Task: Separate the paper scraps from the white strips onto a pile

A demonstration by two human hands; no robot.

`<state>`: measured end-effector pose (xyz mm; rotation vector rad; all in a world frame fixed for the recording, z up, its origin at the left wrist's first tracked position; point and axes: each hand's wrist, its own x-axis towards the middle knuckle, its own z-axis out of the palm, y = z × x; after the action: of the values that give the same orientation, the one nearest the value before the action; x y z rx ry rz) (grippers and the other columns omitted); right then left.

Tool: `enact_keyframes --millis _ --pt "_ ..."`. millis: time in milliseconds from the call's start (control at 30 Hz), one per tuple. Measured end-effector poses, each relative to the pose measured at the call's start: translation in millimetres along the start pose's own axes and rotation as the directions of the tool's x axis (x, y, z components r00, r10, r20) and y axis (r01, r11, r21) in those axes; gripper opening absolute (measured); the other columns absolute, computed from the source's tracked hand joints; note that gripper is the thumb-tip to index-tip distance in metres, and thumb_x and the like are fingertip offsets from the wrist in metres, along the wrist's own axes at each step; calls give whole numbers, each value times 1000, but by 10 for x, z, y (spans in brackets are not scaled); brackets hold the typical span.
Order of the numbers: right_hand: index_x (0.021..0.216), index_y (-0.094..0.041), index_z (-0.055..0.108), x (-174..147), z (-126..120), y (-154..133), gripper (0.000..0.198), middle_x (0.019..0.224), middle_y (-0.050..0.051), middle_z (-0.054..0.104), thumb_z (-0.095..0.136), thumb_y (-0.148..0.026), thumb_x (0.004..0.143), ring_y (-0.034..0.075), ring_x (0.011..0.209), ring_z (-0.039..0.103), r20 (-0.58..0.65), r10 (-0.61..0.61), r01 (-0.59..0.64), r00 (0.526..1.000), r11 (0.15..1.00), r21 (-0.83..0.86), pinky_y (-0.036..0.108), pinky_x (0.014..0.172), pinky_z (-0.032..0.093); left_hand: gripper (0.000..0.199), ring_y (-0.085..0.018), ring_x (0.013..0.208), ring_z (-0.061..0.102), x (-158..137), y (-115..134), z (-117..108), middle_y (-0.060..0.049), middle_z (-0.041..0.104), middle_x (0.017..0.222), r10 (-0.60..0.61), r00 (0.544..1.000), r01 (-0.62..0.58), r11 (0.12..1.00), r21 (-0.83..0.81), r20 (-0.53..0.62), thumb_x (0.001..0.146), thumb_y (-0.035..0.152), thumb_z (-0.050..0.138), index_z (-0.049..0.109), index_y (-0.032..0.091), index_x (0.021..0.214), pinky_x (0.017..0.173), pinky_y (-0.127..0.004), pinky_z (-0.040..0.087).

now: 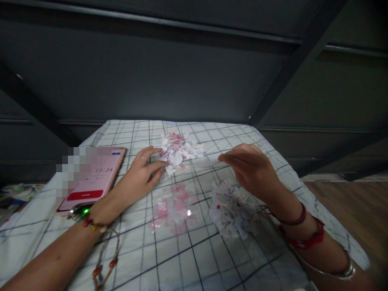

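Observation:
My left hand [145, 171] reaches to the near left edge of a pile of small white and pink paper scraps [182, 148]. Its fingers are apart and the fingertips touch the scraps. To the right of that pile, my right hand [253, 165] is closed in a pinch on a thin translucent strip [206, 161], which points left toward the scraps; its exact kind is unclear. Below the right hand lies a second heap of white paper pieces [232, 210]. Between the forearms, small clear and pink plastic squares [176, 206] are spread out.
A phone [91, 178] showing 13:24 lies beside my left forearm. Everything rests on a white cloth with a dark grid [182, 266]. Behind it rises a dark panelled wall [163, 76]. A wooden floor [348, 202] shows at right.

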<state>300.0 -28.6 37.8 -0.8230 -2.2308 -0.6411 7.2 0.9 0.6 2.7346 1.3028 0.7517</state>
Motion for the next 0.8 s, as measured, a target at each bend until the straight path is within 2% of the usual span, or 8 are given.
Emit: enact_keyframes --millis 167,333,467,633,800 --pt "95 -20 58 19 -7 -8 31 79 1 67 44 3 80 14 71 56 -33 -5 5 999 1000 -5 30 62 40 31 -29 127 38 4 12 -7 -12 47 128 11 1000 -12 1000 7 16 90 25 40 68 17 99 106 -52 36" --pt "92 -18 58 32 6 -15 28 77 1 67 42 2 82 15 70 56 16 -51 51 999 999 -18 30 60 40 31 -29 127 37 4 19 -18 -12 46 129 7 1000 -7 1000 15 24 91 26 39 68 17 100 107 -52 35" --pt "90 -19 58 -6 -89 63 30 74 1 66 43 4 78 16 67 55 36 -22 24 999 997 -68 30 57 39 32 -30 128 36 6 10 -14 -12 46 129 3 1000 -4 1000 19 29 91 26 39 68 17 101 107 -51 35" --pt "94 -20 57 -19 -127 80 30 77 1 66 46 2 78 16 70 56 -10 6 -7 1000 997 -81 30 59 41 33 -30 128 36 6 3 -2 -13 46 129 10 1000 -10 1000 12 21 92 26 38 68 16 101 107 -51 34" --pt "91 -20 59 -11 -123 63 30 76 1 66 44 3 78 15 67 57 51 -27 29 998 999 -40 30 58 43 32 -30 129 36 0 5 -10 -11 46 129 -2 999 2 1000 19 34 91 27 38 68 18 101 107 -52 35"
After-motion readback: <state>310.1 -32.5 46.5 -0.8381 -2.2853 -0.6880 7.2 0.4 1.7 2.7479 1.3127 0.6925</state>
